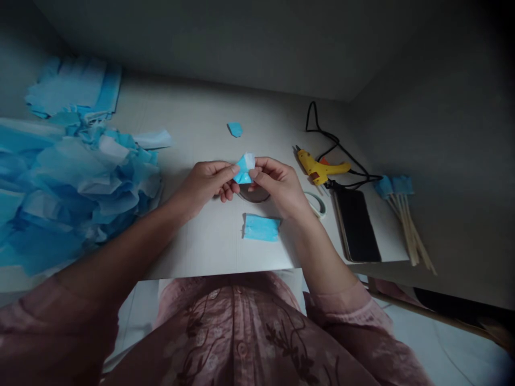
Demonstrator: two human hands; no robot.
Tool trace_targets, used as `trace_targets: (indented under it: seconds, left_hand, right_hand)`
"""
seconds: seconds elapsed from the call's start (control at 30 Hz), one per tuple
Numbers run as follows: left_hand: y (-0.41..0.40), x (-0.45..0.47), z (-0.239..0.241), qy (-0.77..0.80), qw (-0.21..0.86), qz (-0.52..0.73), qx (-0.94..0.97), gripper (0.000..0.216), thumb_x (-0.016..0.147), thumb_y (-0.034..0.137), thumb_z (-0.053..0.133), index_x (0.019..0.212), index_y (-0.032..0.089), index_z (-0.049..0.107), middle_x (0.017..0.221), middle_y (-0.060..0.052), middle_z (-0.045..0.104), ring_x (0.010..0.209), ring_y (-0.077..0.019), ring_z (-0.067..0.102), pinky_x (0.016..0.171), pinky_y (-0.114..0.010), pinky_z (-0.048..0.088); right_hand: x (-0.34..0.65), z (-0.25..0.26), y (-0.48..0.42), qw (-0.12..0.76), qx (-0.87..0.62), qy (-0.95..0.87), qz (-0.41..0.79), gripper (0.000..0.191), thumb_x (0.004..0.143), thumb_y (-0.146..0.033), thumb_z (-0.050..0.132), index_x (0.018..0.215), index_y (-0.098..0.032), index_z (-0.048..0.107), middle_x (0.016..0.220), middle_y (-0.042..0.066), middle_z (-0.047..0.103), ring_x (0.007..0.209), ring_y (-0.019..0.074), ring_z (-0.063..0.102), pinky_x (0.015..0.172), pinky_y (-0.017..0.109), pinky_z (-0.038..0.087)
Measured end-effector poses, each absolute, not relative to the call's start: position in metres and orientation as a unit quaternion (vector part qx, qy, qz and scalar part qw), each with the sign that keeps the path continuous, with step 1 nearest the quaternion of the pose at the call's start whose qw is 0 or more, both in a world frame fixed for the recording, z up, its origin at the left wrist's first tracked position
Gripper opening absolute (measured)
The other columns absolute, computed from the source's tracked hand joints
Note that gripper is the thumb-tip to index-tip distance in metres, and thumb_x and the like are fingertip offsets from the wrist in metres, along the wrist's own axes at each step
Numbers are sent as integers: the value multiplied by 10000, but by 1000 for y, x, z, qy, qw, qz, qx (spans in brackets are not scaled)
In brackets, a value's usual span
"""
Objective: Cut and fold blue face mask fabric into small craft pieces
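Both of my hands meet over the middle of a white table [193,115]. My left hand [207,182] and my right hand [277,185] each pinch one side of a small folded piece of blue tissue paper [244,167], held just above the tabletop. Under it lies a dark round thing [253,195], mostly hidden. A folded stack of blue paper pieces [261,227] rests on the table right below my hands. One small blue scrap [235,129] lies farther back.
A big heap of blue and white tissue paper [68,182] fills the left side. To the right lie a yellow glue gun [319,169] with a black cord [322,131], a tape roll [317,203], a black phone [357,225] and wooden sticks with blue tips [402,214].
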State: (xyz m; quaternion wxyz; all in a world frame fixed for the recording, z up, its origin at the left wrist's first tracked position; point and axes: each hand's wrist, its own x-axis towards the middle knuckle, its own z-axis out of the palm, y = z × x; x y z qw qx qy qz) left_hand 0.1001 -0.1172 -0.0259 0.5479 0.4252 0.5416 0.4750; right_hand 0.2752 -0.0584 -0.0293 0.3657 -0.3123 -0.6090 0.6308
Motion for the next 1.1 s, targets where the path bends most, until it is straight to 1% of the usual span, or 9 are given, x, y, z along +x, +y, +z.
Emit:
trace_targets:
  seconds: [0.1,0.27,0.33,0.43,0.53,0.67,0.83,0.97,1.1]
  left_hand:
    - [-118,101,-23,544,539,477,433,308,877,381,686,682,154,614,618,-25,661,474,-83,549,450,-198,405]
    - [-119,103,-19,565,504,474,449,315,898,358,663,661,161,600,585,-13,643,455,-72,531,443,-184,396]
    - [-120,104,-18,570,489,473,461,308,899,342,660,656,163,597,580,-7,639,450,-68,522,441,-181,393]
    - [-120,104,-19,571,478,465,478,296,898,318,644,651,164,593,578,-3,637,452,-67,515,442,-181,390]
    - [-120,104,-22,554,483,464,493,263,896,310,629,680,161,606,604,-5,650,470,-69,528,460,-185,405]
    - [-119,102,-27,527,505,469,497,205,867,308,664,731,162,616,624,0,653,482,-73,543,460,-186,419]
    - [-120,101,-26,519,532,468,477,171,848,286,683,748,161,622,614,4,645,483,-77,551,450,-187,419]
    - [-120,101,-24,518,550,452,475,172,822,270,704,730,157,612,599,3,640,473,-78,548,448,-192,418]
    - [-120,100,-27,495,573,462,463,154,809,256,702,744,162,599,611,14,642,478,-78,560,450,-190,418]
  right_hand:
    - [275,-30,-59,361,-307,-605,640,330,765,-459,831,959,-206,748,792,-16,672,665,101,588,676,259,543]
    - [275,-28,-59,346,-311,-613,639,338,782,-476,818,982,-214,744,826,-12,676,683,104,591,705,271,555]
    - [274,-27,-60,343,-307,-617,638,328,789,-487,808,956,-214,739,810,-14,664,689,107,586,707,271,561]
    - [274,-27,-60,345,-303,-624,632,312,783,-497,806,862,-209,714,736,-29,604,671,106,565,686,263,562]
    - [273,-29,-59,351,-302,-629,625,312,780,-489,807,823,-203,690,706,-40,561,656,98,549,674,254,559]
    - [272,-33,-58,360,-290,-627,627,314,784,-482,805,854,-201,683,711,-45,550,666,96,546,654,241,553]
    - [272,-35,-58,358,-289,-644,611,331,799,-502,795,892,-205,681,757,-27,617,701,110,578,677,257,538]
    - [272,-35,-59,382,-300,-669,562,283,827,-460,780,911,-199,712,762,-12,655,697,116,586,684,264,509]
    - [273,-33,-61,425,-283,-741,436,133,888,-331,721,887,-200,746,821,12,688,752,131,612,705,267,504]
